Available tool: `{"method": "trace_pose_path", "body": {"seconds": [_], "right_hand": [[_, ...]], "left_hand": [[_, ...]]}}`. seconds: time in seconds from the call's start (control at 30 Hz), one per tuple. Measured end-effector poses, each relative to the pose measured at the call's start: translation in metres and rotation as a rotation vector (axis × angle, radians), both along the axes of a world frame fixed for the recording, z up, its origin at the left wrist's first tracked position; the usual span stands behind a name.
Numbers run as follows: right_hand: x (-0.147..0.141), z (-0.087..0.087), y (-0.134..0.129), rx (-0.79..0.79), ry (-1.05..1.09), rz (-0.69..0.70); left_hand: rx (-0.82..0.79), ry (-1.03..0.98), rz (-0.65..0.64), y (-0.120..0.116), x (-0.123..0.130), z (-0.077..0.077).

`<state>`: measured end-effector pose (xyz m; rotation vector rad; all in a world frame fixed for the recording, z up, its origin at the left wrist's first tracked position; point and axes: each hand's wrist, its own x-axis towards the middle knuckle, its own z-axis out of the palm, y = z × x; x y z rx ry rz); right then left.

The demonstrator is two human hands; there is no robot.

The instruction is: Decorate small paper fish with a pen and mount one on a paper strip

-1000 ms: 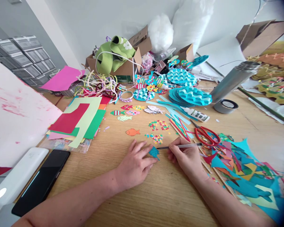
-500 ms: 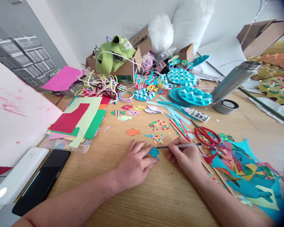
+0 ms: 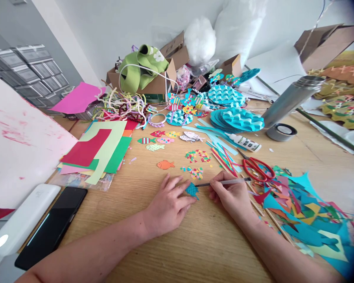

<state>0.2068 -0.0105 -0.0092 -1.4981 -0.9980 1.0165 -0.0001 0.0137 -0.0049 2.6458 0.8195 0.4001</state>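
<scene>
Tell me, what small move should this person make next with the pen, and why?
Probably a short pen stroke on the blue paper fish, adding to its dark crossing lines. The right hand grips the pen with its tip at the fish's upper edge, while the left hand has fingertips on the fish, seemingly steadying it.

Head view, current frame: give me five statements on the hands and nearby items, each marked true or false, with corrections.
1. The right hand holds a pen. True.
2. The left hand is well away from the blue paper fish. False: it touches that fish.
3. The orange paper fish has stripes. False: it is plain orange with drawn lines.
4. The scissors have red handles. True.
5. The white bottle stands upright. False: it lies on its side.
</scene>
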Motion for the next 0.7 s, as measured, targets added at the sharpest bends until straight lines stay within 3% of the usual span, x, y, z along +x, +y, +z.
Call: {"method": "trace_pose_path", "body": {"seconds": [0.7], "right_hand": [[0.0011,0.0004,-0.0004,-0.005,-0.006,0.015]], "left_hand": [[-0.001,-0.010,-0.005,0.0007,0.0001,0.0004]]}}
